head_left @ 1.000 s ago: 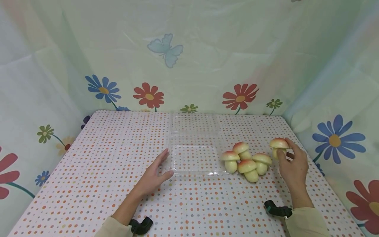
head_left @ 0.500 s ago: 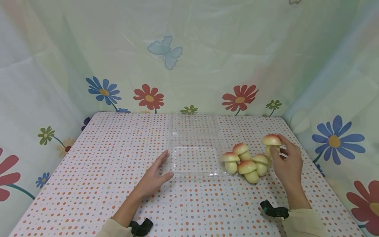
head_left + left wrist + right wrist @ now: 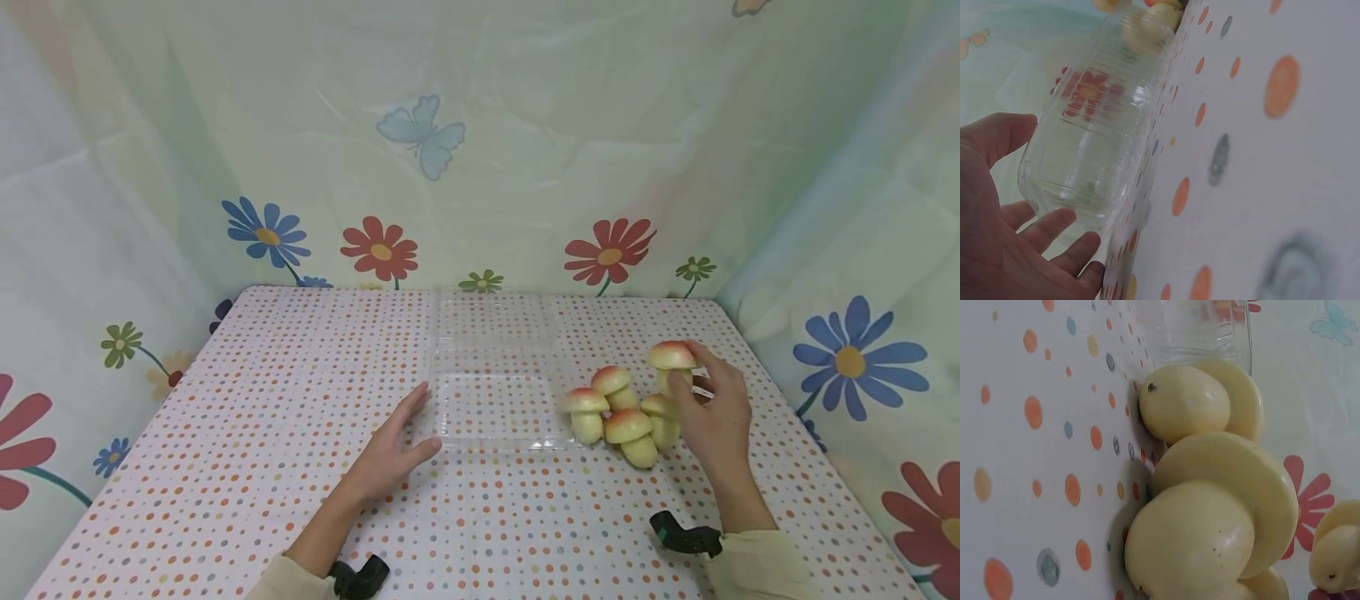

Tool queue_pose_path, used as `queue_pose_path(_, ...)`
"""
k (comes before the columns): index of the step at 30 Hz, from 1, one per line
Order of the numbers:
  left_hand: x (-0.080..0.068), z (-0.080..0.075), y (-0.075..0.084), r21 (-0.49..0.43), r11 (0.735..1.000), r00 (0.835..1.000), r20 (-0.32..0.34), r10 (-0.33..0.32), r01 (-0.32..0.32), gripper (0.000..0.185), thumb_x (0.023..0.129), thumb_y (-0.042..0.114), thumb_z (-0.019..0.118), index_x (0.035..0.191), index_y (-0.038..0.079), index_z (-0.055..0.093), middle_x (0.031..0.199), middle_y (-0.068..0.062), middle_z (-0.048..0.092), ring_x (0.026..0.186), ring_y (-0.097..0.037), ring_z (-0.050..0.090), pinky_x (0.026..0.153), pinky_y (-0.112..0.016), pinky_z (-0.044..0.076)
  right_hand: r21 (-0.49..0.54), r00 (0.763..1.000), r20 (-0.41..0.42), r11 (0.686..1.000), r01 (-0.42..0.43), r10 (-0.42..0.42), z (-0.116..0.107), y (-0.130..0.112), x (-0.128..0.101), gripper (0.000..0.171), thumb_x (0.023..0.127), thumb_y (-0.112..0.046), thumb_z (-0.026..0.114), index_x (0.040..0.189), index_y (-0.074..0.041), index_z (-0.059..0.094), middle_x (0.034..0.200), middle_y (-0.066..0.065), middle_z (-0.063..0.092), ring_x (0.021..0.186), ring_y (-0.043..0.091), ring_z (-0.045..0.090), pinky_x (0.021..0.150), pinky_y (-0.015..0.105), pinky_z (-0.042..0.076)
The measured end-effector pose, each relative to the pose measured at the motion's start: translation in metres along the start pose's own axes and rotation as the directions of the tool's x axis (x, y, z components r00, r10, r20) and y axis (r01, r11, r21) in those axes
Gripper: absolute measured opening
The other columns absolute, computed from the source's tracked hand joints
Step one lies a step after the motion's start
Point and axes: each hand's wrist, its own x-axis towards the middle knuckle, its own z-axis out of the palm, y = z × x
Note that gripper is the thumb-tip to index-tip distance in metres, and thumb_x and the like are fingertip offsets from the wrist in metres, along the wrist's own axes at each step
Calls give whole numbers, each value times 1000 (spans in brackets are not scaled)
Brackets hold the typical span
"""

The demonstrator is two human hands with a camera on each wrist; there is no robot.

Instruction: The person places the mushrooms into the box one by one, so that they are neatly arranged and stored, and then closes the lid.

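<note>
My right hand (image 3: 716,412) pinches a mushroom (image 3: 671,357) with a red-tinged cap and pale stem, held upright above the table behind a small group. In the right wrist view this held mushroom (image 3: 1335,550) shows at the right edge, with a fingertip below it. Several similar mushrooms (image 3: 632,435) lie close together beside a clear plastic container (image 3: 495,443), whose lid is folded back. My left hand (image 3: 386,454) stays at the container's left side, thumb and fingers spread. In the left wrist view its fingers (image 3: 1054,228) lie against or very near the container's end (image 3: 1085,144).
A white dotted cloth covers the table (image 3: 247,417). Hanging sheets (image 3: 510,150) printed with flowers and butterflies enclose the back and both sides. Black wrist-worn devices (image 3: 686,533) stick out near both sleeves.
My right hand has carried the held mushroom leftward, toward the group, and it now partly covers the rightmost mushroom. My left hand and the container have hardly moved.
</note>
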Motion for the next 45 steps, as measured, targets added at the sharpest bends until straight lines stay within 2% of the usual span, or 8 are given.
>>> queue_pose_path(7, -1, 0, -2, -7, 1000, 1000, -12, -8, 8, 83, 100, 24, 69, 167, 22, 20, 171, -6, 29, 158, -34, 26, 127, -61, 17, 32, 999, 19, 999, 44, -45, 9, -11, -2, 52, 101, -14, 60, 152, -14, 54, 146, 22, 48, 114, 39, 60, 78, 2, 38)
queue_pose_path(14, -1, 0, -2, -14, 1000, 1000, -13, 0, 0, 83, 100, 22, 68, 167, 22, 20, 170, -7, 30, 158, -33, 26, 127, -61, 18, 46, 997, 56, 997, 58, -61, 21, -22, -3, 51, 102, -16, 59, 152, -15, 53, 149, 18, 48, 113, 30, 57, 80, 5, 40)
queue_pose_path(20, -1, -1, -2, -14, 1000, 1000, -22, 1, -1, 83, 99, 22, 69, 167, 21, 21, 170, -6, 31, 158, -33, 27, 127, -61, 19, 65, 994, 78, 995, 71, -76, 29, -30, -3, 50, 103, -17, 59, 152, -17, 54, 150, 18, 47, 116, 34, 58, 82, 4, 39)
queue_pose_path(31, -2, 0, 0, -13, 1000, 1000, -16, -24, 24, 82, 98, 22, 70, 166, 26, 23, 169, -2, 32, 157, -30, 28, 128, -59, 18, 85, 990, 95, 991, 100, -108, 44, -31, -6, 49, 102, -12, 59, 150, -10, 55, 147, 22, 48, 113, 37, 60, 80, 1, 39)
queue_pose_path(45, -2, 1, -1, -31, 999, 1000, -17, -16, 15, 83, 98, 20, 71, 166, 27, 24, 169, -3, 32, 158, -29, 27, 128, -59, 17, 125, 981, 139, 985, 119, -136, 64, -47, -10, 50, 100, -13, 62, 150, -12, 56, 148, 20, 48, 112, 34, 61, 80, 2, 41)
